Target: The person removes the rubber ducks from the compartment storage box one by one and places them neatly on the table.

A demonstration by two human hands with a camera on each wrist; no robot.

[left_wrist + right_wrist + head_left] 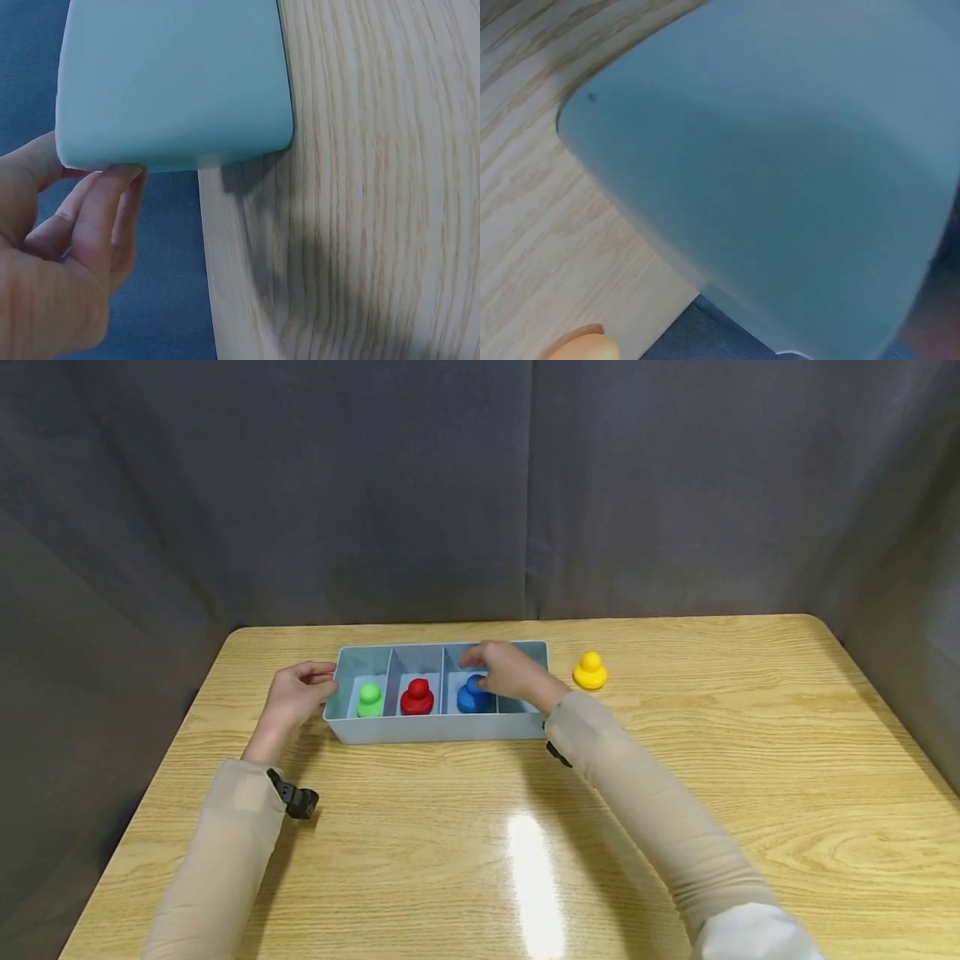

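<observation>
A light blue tray (435, 728) with four compartments sits mid-table. A green duck (369, 698) is in its first compartment from the left, a red duck (417, 697) in the second and a blue duck (471, 697) in the third. My right hand (477, 670) reaches over the tray, with curled fingers and thumb closed on the blue duck's head. My left hand (324, 681) grips the tray's left end; in the left wrist view its fingers (97, 202) press on the tray's end wall (172, 82). A yellow duck (589, 671) stands on the table just right of the tray.
The wooden table (480, 827) has rounded corners, and its left edge shows close by (210, 285). A grey curtain (480, 485) hangs behind and to both sides. The right wrist view is filled by the tray's wall (780, 172).
</observation>
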